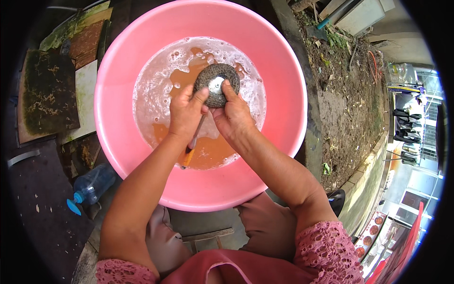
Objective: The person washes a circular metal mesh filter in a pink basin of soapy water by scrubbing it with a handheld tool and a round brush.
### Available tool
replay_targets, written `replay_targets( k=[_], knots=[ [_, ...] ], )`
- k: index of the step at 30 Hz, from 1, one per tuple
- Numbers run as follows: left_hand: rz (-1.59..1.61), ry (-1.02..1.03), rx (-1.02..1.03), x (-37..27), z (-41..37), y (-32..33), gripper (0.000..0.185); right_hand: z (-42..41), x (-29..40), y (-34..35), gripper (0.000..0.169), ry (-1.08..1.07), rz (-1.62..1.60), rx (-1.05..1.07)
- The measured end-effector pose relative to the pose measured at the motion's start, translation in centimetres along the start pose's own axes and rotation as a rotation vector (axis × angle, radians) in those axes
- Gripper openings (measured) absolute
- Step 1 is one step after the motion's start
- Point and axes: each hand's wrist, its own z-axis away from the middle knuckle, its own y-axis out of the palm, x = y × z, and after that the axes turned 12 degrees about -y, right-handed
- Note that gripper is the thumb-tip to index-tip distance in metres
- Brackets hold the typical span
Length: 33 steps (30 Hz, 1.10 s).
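Both of my hands are together above soapy, brownish water [209, 149] in a large pink plastic basin [283, 81]. My right hand [234, 113] grips a round, dark, coarse-textured disc [201, 75] from below right, its thumb on the disc's white centre plate [215, 84], which carries a cross-shaped mark. My left hand [186, 112] is at the disc's left edge, its thumb against the rim. A thin-shafted tool [199, 130] with an orange and black end slants down from the left fingers, which appear closed around it. Its upper end is hidden.
A clear blue pump bottle [94, 183] stands left of the basin, near weathered boards [49, 96]. To the right run a concrete edge [312, 142] and a strip of bare soil [340, 103]. My knees [267, 227] flank the basin's near side.
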Motion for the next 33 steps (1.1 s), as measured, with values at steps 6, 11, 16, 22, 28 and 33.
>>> replay_targets(
  k=[6, 11, 16, 22, 28, 33],
  knots=[
    [-0.007, -0.2, -0.134, -2.1, 0.3, 0.4, 0.032, 1.1, -0.7, -0.3, 0.035, -0.014, 0.151, 0.022],
    [-0.263, 0.343, -0.045, 0.5, -0.4, -0.5, 0.026, 0.9, 0.3, -0.8, 0.035, -0.048, 0.219, 0.098],
    [-0.041, -0.059, -0.039, -1.6, -0.3, -0.7, 0.031, -0.1, 2.6, 0.1, 0.029, 0.018, 0.297, 0.191],
    [-0.522, 0.301, -0.222, -1.2, -0.3, 0.4, 0.045, 1.4, 0.2, -0.9, 0.026, -0.148, 0.46, 0.236],
    [0.099, -0.207, -0.002, -2.4, -0.6, 0.0, 0.045, 1.5, 1.0, 0.1, 0.022, -0.031, 0.25, 0.201],
    [-0.466, 0.294, -0.088, -1.3, -0.3, -1.4, 0.028, 0.7, 1.4, -0.6, 0.022, -0.019, 0.313, 0.207]
  ],
)
